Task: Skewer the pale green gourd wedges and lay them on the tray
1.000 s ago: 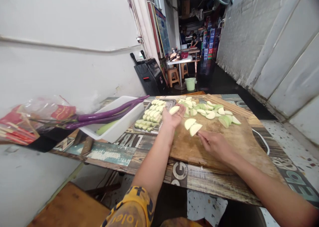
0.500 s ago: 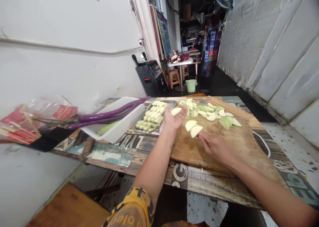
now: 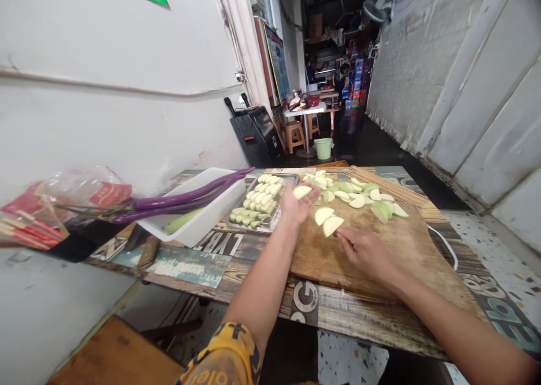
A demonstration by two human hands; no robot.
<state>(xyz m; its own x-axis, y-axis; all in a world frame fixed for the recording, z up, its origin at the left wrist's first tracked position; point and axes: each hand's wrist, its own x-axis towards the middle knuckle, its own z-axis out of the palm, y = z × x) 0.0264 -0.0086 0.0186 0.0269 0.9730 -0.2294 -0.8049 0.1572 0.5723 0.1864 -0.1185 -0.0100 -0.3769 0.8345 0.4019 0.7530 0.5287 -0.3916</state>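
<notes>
My left hand [image 3: 292, 206], palm turned up, holds a pale half-moon zucchini slice [image 3: 301, 192] at its fingers. In my right hand [image 3: 366, 251] the fingers pinch the end of a thin skewer, mostly hidden. Two zucchini slices [image 3: 333, 225] sit on that skewer, between my hands and above the wooden cutting board [image 3: 380, 266]. The skewer points toward the slice in my left hand. A heap of cut zucchini [image 3: 357, 200] lies on the far part of the board. Left of my left hand, a metal tray [image 3: 291, 178] holds rows of slices.
Thin wooden skewers [image 3: 391, 186] lie behind the board at right. A white bin [image 3: 194, 227] with long purple eggplants [image 3: 186, 196] stands left of the tray. Beyond it are a black container [image 3: 80, 244] with red-ended sticks and plastic bags [image 3: 88, 185].
The view has shifted slightly. Both hands keep nearly the same pose, with the skewered slices and the left-hand slice still close together.
</notes>
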